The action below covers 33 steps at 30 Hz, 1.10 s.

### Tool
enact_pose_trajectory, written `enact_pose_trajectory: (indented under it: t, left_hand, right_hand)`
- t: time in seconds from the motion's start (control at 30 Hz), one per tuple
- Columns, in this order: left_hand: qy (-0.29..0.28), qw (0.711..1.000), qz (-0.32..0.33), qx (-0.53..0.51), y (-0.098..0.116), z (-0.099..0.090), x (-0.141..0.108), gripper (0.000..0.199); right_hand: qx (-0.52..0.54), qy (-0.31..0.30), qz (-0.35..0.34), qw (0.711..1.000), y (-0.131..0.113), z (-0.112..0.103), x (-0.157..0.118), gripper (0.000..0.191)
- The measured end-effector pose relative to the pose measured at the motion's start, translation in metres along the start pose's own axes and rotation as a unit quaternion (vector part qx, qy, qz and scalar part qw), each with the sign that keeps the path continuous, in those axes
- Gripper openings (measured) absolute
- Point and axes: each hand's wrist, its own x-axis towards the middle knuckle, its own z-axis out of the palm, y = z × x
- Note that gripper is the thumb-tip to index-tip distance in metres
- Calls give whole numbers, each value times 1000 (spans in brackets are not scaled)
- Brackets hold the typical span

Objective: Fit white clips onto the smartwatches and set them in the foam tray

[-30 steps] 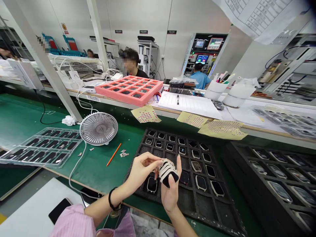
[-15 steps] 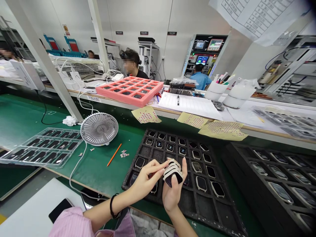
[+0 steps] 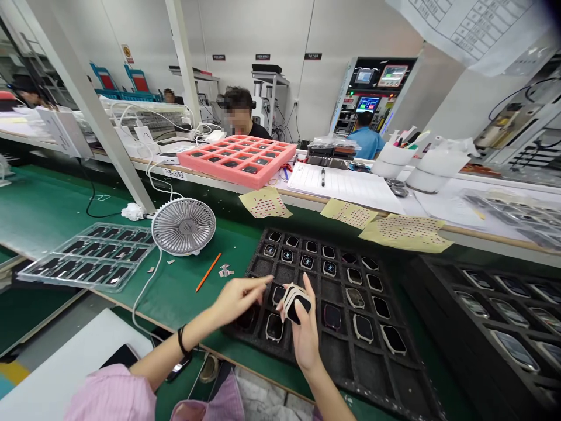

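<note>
My right hand [image 3: 305,339] grips a small stack of smartwatches [image 3: 297,305] with pale frames, the thumb lying on the dark screen of the nearest one. To its left, my left hand [image 3: 239,299] is over the left part of a black foam tray [image 3: 368,374], index finger stretched out, with nothing visible in it. Whether its fingertips touch a watch below cannot be seen. Smartwatches sit in many of the tray's compartments, such as a dark-screened watch [image 3: 274,326] below the hands and a watch with a lit screen [image 3: 307,261] behind them.
A second black tray of watches [image 3: 504,316] stands at right. On the green table are a white fan [image 3: 184,227], an orange stick [image 3: 208,272] and a clear tray of dark parts [image 3: 94,254]. The shelf ahead bears a pink foam tray [image 3: 236,169]; a person [image 3: 241,114] sits beyond.
My left hand has drawn away from the stack, moving left and down over the tray's left side. My right hand keeps the stack, now slightly further left. The view has shifted a little.
</note>
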Motion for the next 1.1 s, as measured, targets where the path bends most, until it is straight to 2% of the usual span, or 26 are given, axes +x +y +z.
enact_pose_trajectory:
  t: [0.07, 0.1, 0.17, 0.27, 0.4, 0.47, 0.53, 0.63, 0.7, 0.8, 0.9, 1.1]
  left_hand:
    - [89, 981, -37, 171, -31, -17, 3, 35]
    - [113, 964, -63, 231, -45, -24, 4, 31]
    - [122, 938, -91, 310, -68, -33, 5, 22]
    - [106, 929, -100, 341, -86, -36, 8, 11]
    - [92, 939, -96, 318, -86, -36, 14, 8]
    - [89, 944, -90, 306, -77, -35, 16, 9]
    - [100, 959, -72, 256, -58, -32, 15, 11]
    - [123, 987, -4, 98, -12, -22, 10, 19]
    - [82, 996, 39, 11, 21, -11, 7, 20]
    - [56, 986, 27, -154, 56, 5, 7, 21]
    - [68, 963, -1, -262, 68, 18, 11, 19]
    - [119, 950, 11, -289, 68, 29, 15, 15]
  right_hand:
    - [11, 8, -5, 1000, -5, 0, 3, 63]
    - [17, 15, -11, 1000, -7, 1, 4, 60]
    - [32, 12, -12, 999, -9, 1, 5, 56]
    - [55, -1, -13, 998, -10, 0, 6, 53]
    - [78, -10, -16, 997, -11, 0, 6, 55]
    - [86, -11, -20, 996, -13, 1, 6, 56]
    - [89, -11, -25, 996, -14, 2, 6, 57]
    - [91, -9, -36, 995, -12, 4, 6, 60]
    - [91, -5, -46, 995, -8, 5, 6, 62]
    - [86, 14, -52, 995, -3, 4, 4, 66]
    - [78, 32, -58, 995, 0, 2, 3, 70]
    - [66, 42, -81, 994, -1, 2, 1, 70]
